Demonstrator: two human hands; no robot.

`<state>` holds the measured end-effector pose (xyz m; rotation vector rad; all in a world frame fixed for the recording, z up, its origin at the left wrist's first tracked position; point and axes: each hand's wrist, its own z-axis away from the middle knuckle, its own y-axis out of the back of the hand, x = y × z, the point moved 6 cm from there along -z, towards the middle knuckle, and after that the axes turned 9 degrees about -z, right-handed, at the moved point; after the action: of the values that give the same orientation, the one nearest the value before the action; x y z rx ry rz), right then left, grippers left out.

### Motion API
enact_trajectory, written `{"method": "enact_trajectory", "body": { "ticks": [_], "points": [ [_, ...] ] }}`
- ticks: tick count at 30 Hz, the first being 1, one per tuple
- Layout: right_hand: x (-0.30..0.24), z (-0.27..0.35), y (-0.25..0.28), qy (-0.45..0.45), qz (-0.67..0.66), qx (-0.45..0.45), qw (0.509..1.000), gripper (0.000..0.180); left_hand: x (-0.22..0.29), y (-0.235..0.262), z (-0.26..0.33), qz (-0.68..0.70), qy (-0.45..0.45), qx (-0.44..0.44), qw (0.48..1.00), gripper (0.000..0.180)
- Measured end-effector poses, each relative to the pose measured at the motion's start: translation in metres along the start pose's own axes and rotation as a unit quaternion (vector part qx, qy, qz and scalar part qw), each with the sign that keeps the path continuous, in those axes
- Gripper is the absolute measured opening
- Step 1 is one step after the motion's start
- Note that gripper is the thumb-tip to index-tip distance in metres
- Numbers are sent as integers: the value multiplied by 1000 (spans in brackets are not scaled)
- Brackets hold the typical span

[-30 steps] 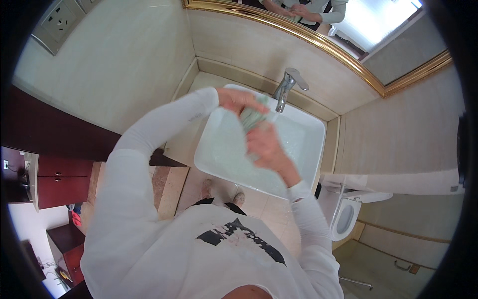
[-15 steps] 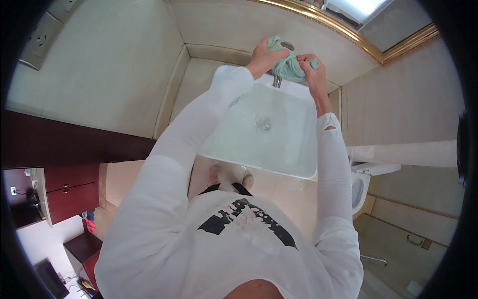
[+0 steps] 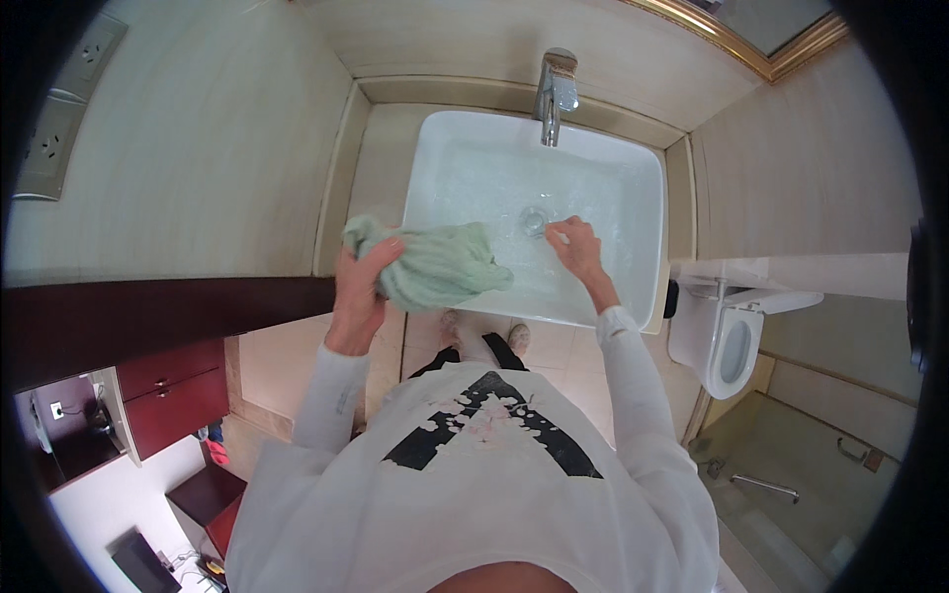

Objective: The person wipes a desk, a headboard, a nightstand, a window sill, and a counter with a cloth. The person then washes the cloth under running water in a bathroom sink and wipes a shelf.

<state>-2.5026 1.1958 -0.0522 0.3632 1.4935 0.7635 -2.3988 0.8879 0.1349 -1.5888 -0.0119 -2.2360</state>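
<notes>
A pale green cloth, damp-looking and crumpled, hangs sideways over the near left rim of the white sink. My left hand grips its left end, with the thumb on top. Over the basin, my right hand is apart from the cloth. Its fingers are bent together, their tips just right of the round drain; whether they touch it or hold anything small is hidden. At the sink's back stands a chrome faucet.
A ledge borders the sink on the left. Above is a gold-framed mirror. A white toilet stands to the right, a bathtub beyond it. Dark red cabinets lie at the left, and wall sockets are at far left.
Both hands have come back from the faucet, which the cloth was covering. My left hand has carried the cloth to the near left; my right hand has let go and moved over the drain.
</notes>
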Motion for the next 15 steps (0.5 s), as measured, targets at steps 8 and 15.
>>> {"method": "enact_trajectory", "body": {
  "ticks": [8, 15],
  "points": [
    [5, -28, -47, 56, 261, -29, 963, 16, 4, 40, 43, -11, -83, 85, 993, 36],
    [9, -39, -50, 176, 280, -4, 944, 8, -6, 50, 55, -15, -77, 98, 992, 37]
  ]
}}
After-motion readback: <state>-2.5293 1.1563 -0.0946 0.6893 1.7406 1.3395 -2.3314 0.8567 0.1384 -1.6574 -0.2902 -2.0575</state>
